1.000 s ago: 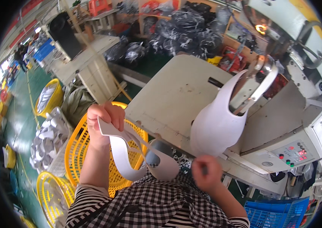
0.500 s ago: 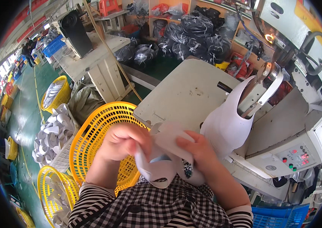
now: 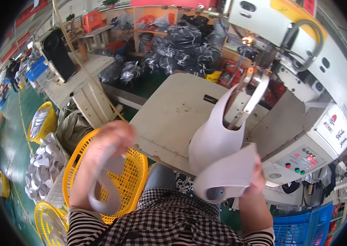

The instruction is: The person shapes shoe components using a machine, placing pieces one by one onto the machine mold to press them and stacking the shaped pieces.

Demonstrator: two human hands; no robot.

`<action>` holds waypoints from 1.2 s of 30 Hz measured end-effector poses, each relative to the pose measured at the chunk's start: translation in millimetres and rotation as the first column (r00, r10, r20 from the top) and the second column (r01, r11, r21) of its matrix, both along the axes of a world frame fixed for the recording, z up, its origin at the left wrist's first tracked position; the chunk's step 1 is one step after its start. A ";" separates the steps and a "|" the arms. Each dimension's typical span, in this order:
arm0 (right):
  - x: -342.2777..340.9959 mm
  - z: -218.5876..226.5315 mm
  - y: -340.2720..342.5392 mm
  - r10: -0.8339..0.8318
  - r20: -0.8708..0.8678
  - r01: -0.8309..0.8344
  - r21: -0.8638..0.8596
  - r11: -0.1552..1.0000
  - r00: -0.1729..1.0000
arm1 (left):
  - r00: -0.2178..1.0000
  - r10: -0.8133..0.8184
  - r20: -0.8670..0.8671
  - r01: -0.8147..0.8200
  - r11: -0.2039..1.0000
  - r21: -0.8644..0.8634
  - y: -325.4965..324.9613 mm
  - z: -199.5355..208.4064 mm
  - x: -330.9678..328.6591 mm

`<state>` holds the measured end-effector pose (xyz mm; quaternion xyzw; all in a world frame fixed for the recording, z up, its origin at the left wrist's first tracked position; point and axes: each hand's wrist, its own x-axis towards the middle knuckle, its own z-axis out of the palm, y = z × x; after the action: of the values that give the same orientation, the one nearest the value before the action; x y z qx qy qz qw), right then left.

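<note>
Two white, curved shoe-upper-like pieces are held apart from each other. My left hand (image 3: 112, 137), smeared by motion, is closed on one narrow looped white piece (image 3: 111, 199) that hangs over a yellow basket (image 3: 141, 166). The other, a broad white piece (image 3: 230, 169), is gripped at its right edge by my right hand (image 3: 257, 180), whose fingers are mostly behind it. Just beyond it, a similar white piece (image 3: 208, 141) sits around the metal arm (image 3: 237, 102) of a machine. The broad piece overlaps its lower part in view.
A grey-white worktable (image 3: 165, 110) adjoins the machine, whose control panel (image 3: 300, 161) has lit red digits. At left stand a crate heaped with white pieces (image 3: 44, 168) and more yellow baskets (image 3: 47, 123). Black bagged bundles (image 3: 177, 49) are piled behind; a blue crate (image 3: 300, 227) stands at lower right.
My hands have moved apart: the white pieces, bunched together between them before, are now one in each hand. The left went left over the basket, the right toward the machine. The view has shifted too.
</note>
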<state>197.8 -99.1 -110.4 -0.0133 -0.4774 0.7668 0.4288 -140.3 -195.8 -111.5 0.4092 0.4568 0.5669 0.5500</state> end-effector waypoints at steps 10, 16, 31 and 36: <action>7.4 73.3 38.3 -0.240 0.445 0.235 0.068 0.970 0.863 | 0.886 -0.461 -0.045 0.462 0.886 0.037 87.9 93.9 96.6; 7.6 90.2 79.9 -0.455 0.223 0.430 0.153 0.890 0.862 | 0.963 -0.256 -0.088 0.266 0.957 0.117 140.8 120.7 110.8; -14.5 88.8 117.0 -0.468 0.114 0.475 -0.050 0.878 0.876 | 0.974 -0.210 0.087 0.198 0.972 0.125 184.2 124.5 118.7; -8.1 77.4 132.3 -0.305 0.065 0.309 -0.060 0.949 0.950 | 0.946 -0.300 0.123 0.297 0.954 0.044 194.1 115.5 107.9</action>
<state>189.7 33.2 -33.1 -0.1234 -0.4543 0.7061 0.5290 -32.4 -1.7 4.1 0.4435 0.3462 0.5078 0.6524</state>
